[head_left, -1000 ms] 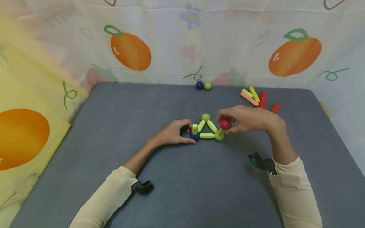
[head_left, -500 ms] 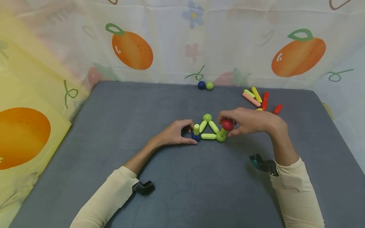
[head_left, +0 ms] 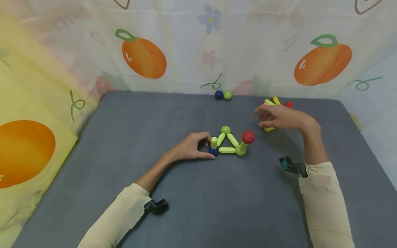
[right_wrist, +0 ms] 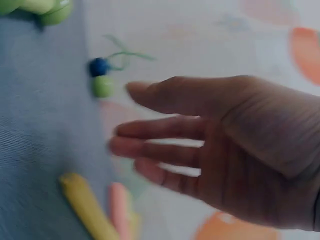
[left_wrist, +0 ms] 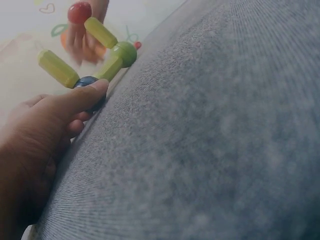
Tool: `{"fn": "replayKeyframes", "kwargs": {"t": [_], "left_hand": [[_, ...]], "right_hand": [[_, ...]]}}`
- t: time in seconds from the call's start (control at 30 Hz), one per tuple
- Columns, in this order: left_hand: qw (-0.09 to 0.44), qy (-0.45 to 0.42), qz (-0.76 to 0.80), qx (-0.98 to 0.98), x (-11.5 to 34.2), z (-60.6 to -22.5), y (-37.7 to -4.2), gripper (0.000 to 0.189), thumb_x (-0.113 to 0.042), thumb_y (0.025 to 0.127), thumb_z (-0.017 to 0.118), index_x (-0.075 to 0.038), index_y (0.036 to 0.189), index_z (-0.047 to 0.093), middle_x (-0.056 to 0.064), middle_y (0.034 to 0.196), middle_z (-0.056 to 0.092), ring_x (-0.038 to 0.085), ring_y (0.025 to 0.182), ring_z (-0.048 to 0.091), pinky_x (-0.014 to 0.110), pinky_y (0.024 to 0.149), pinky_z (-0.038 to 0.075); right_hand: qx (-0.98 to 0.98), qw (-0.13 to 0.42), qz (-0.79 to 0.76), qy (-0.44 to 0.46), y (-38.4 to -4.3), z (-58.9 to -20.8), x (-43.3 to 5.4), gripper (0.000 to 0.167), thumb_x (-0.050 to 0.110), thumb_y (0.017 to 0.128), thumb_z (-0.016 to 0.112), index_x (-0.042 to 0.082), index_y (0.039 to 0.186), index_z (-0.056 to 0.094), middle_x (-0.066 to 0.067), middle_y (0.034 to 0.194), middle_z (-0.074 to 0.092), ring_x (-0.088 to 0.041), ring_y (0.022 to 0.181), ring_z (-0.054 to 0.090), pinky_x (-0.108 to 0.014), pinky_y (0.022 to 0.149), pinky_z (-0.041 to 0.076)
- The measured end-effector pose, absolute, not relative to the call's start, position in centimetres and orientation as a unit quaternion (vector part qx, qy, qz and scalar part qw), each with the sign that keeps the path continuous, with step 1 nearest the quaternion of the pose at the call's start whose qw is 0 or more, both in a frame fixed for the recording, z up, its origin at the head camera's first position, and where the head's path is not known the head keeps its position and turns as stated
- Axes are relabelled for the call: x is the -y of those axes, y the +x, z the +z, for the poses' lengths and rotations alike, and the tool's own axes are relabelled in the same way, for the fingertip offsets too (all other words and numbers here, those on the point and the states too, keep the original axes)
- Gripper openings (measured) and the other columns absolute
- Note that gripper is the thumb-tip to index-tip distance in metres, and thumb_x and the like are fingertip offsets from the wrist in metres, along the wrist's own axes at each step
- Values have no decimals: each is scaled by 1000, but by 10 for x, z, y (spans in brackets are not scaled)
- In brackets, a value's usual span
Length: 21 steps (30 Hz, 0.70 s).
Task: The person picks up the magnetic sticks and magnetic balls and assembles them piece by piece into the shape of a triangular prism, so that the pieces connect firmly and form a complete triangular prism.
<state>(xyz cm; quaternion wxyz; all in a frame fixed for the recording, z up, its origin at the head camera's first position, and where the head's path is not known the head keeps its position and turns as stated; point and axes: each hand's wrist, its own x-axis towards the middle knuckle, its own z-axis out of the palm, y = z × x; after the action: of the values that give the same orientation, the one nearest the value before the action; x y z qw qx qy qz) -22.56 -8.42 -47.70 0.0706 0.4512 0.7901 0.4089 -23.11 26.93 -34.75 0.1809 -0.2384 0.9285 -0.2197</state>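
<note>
A triangle of light green rods [head_left: 227, 150] lies on the grey table, with green balls [head_left: 225, 130] at two corners and a blue ball [head_left: 213, 150] at the left one. My left hand [head_left: 192, 147] pinches that blue ball between thumb and fingers, as the left wrist view also shows. One green rod [head_left: 214, 142] stands up from the blue ball. From the right green ball another rod rises at a tilt, topped by a red ball [head_left: 248, 137]. My right hand [head_left: 282, 117] hovers over the loose rods with relaxed fingers and holds nothing.
Loose rods, among them a yellow rod [right_wrist: 85, 207] and a pink rod [right_wrist: 119, 210], lie at the back right, partly hidden by my right hand. A spare blue ball [head_left: 219, 95] and green ball [head_left: 227, 95] sit at the table's back edge before a printed cloth.
My right hand has let go of the red ball, which stays on its tilted rod, and has moved back and right over the loose rods. My left hand keeps its place.
</note>
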Motion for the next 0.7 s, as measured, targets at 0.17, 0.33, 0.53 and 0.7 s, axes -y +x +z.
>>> {"fn": "replayKeyframes", "kwargs": {"t": [0.17, 0.33, 0.53, 0.7], "left_hand": [[73, 443, 409, -794, 85, -478, -223, 40, -26, 81, 93, -14, 106, 64, 1, 93, 63, 10, 86, 58, 28, 83, 51], [72, 446, 402, -797, 85, -475, -224, 40, -27, 81, 92, -14, 105, 63, 0, 92, 62, 10, 86, 58, 28, 83, 51], [67, 448, 402, -796, 86, -475, -222, 39, -27, 81, 93, -14, 104, 63, 0, 92, 62, 9, 86, 57, 27, 83, 50], [61, 453, 411, -789, 88, -477, -224, 38, -25, 82, 92, -14, 105, 64, 1, 93, 63, 9, 87, 57, 26, 83, 51]], "right_hand": [[-925, 129, -200, -296, -284, -375, -237, 40, 4, 100, 66, -9, 137, 55, -29, 137, 60, -46, 125, 61, -59, 106, 49], [-934, 79, -166, -307, -324, -392, -214, 54, -1, 100, 63, -9, 150, 44, -33, 158, 38, -50, 148, 38, -63, 119, 35], [-925, 71, -139, -346, -341, -407, -204, 47, -10, 95, 59, -13, 141, 53, -38, 148, 46, -53, 141, 43, -63, 117, 37], [-931, 68, -134, -331, -338, -406, -206, 33, -13, 92, 60, -13, 124, 65, -34, 129, 59, -50, 127, 52, -60, 110, 43]]}}
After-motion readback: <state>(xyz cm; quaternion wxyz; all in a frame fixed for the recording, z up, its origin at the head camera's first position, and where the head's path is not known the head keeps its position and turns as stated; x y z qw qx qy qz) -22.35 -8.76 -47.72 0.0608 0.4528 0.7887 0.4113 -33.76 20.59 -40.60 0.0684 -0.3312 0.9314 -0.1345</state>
